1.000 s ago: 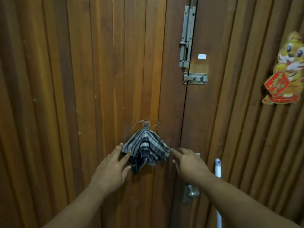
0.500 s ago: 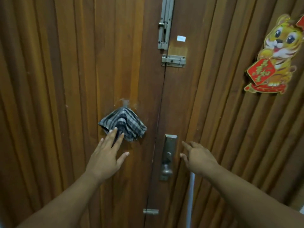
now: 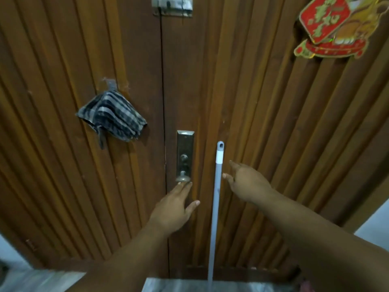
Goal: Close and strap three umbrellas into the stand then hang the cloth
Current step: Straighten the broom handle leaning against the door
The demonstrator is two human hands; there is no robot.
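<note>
Left to right. Checked cloth (image 3: 111, 116) hangs bunched from a small hook (image 3: 111, 84) on the left leaf of the wooden door (image 3: 52, 144), clear of both hands, nothing touching it. So the hang-the-cloth step looks done, judging by how it sits; one corner trails down below the bundle, but it seems to hold on its own.

Left hand (image 3: 174, 209): grip released, fingers spread flat, tips just under the door knob (image 3: 182, 178) below the metal lock plate (image 3: 185, 152), holding nothing. Can't tell if it actually touches the knob.

Pale stick handle (image 3: 216, 197) leans upright against the door btwn the two hands, touched by neither as far as visible.

Right hand (image 3: 248, 184): grip released too, fingers loosely out, just beside the stick, empty.

Top edge: metal latch (image 3: 172, 7). Top right: red-and-gold paper decoration (image 3: 334, 28) stuck on the door.

Umbrellas & stand: not in view, so can't confirm the closing/strapping part; no containers visible at all, nothing to report inside any. My read: cloth was the last item, so task prob. at or near its end, w/ only the umbrella part unverified from here.
</note>
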